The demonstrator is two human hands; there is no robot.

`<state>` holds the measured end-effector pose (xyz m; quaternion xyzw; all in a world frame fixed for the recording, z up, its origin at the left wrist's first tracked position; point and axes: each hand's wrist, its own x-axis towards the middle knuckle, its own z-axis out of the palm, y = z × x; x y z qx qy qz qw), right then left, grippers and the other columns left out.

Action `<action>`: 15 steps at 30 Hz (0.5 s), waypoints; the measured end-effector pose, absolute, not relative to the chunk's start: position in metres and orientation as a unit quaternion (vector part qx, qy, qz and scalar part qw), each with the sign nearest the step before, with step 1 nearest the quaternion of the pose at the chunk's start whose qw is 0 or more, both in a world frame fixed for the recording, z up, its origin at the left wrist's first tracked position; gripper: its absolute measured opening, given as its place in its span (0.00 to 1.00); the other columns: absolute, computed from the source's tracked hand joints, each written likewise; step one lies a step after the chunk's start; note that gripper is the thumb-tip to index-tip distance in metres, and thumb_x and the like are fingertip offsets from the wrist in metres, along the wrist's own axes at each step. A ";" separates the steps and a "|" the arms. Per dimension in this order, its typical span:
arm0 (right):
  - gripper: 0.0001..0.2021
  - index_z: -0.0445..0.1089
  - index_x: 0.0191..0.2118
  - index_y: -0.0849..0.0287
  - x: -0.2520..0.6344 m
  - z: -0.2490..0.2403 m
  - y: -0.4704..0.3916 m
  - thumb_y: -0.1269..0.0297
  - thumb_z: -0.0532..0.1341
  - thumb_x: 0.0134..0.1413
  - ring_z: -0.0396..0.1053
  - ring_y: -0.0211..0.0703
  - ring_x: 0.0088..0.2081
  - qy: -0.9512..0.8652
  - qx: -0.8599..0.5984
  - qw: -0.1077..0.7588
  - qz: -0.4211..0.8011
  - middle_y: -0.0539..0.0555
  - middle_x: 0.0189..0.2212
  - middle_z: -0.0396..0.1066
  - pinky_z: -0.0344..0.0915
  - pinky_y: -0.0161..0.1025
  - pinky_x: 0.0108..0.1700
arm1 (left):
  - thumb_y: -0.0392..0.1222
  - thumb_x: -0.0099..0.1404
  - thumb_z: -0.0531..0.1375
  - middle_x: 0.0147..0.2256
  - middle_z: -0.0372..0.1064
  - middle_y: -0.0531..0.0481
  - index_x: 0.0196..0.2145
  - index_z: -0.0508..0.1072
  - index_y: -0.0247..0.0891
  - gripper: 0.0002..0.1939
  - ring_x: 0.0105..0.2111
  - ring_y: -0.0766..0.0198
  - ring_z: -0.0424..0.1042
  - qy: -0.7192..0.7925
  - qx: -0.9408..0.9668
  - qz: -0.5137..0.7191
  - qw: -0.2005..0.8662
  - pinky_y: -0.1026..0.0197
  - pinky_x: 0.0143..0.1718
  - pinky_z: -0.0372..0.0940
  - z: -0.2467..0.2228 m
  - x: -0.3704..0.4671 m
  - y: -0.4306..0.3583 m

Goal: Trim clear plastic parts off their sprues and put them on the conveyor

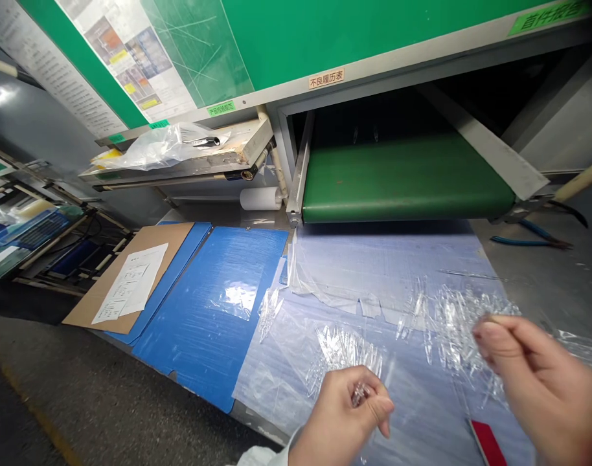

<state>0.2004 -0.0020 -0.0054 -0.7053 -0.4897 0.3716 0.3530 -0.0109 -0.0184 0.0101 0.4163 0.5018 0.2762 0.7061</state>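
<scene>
My left hand (352, 411) is curled at the bottom centre around a few small clear plastic pieces, just in front of a pile of clear pieces (342, 346). To the right, my right hand (524, 369) is closed, thumb against fingers, in front of a larger heap of clear pieces (456, 317); what it pinches, if anything, cannot be made out. A smaller cluster of clear pieces (269, 310) lies further left on the plastic-covered surface (407, 388). Below the right heap is a red item (488, 443), close to my right hand.
A green conveyor belt (398, 181) ends above the work surface, two small clear pieces far back on it. Blue-handled pliers (532, 236) lie at right. Blue sheets (203, 323) and cardboard (174, 243) with papers (133, 281) are at left, below a shelf (247, 145) with a plastic bag.
</scene>
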 end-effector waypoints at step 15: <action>0.18 0.60 0.23 0.59 0.157 -0.072 0.020 0.55 0.58 0.61 0.53 0.29 0.15 -0.511 -0.598 0.228 0.574 0.40 0.16 0.57 0.53 0.30 0.19 | 0.57 0.57 0.62 0.25 0.65 0.55 0.37 0.69 0.33 0.23 0.15 0.79 0.48 0.477 0.169 0.406 0.761 0.67 0.16 0.34 -0.025 -0.024 -0.003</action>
